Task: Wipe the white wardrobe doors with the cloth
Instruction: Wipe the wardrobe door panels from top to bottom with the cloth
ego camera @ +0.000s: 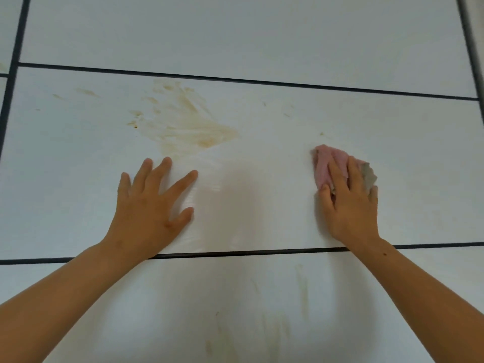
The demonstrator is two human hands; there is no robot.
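A white wardrobe door panel (262, 184) fills the view, split by dark horizontal gaps. A brown smeared stain (188, 127) spreads across its upper left part. My left hand (152, 205) lies flat on the panel just below the stain, fingers spread. My right hand (351, 203) presses a crumpled pink and grey cloth (324, 163) against the panel at the right, with straight fingers laid over it. The cloth pokes out above and beside the fingers.
Fainter yellowish streaks (301, 286) mark the lower panel below the dark gap (235, 252). Another gap (235, 79) separates the cleaner upper panel. A dark vertical gap (13, 74) runs down the left edge, and a grey frame edge (474, 48) runs down the right.
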